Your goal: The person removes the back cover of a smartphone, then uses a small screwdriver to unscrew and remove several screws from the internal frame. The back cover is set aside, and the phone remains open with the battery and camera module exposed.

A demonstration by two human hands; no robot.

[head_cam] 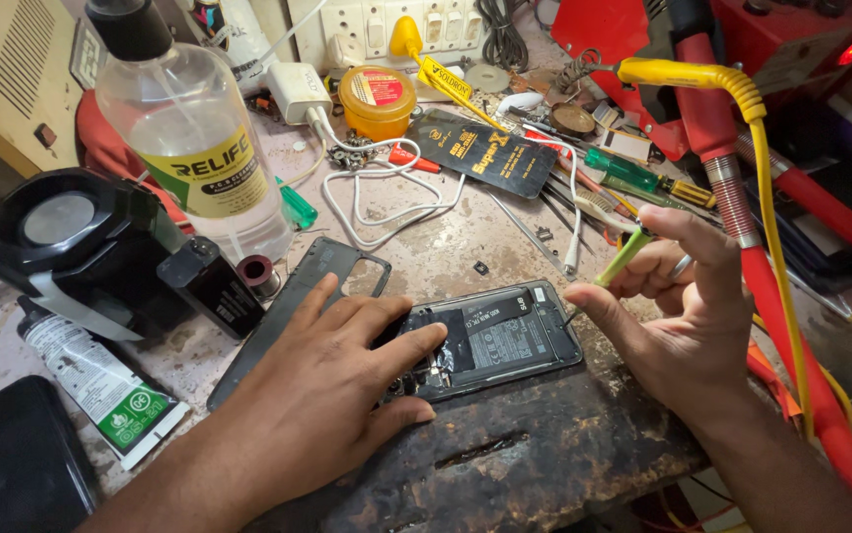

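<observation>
An opened smartphone (505,341) lies back-side up on a worn dark board (525,444), its black battery and inner parts exposed. My left hand (332,380) lies flat on the phone's left end, fingers spread, pressing it down. My right hand (678,316) hovers just right of the phone and holds a thin tool with a light green handle (625,255) between thumb and fingers, tip pointing down toward the phone's right edge. The phone's removed dark back cover (298,296) rests on the table beside my left hand.
A clear liquid bottle with a yellow label (194,138), a black magnifier lamp (71,242), a white tube (100,385), a white charger with cable (347,148), a yellow tin (377,99), screwdrivers (643,178) and a red stand with a yellow cable (742,197) crowd the bench.
</observation>
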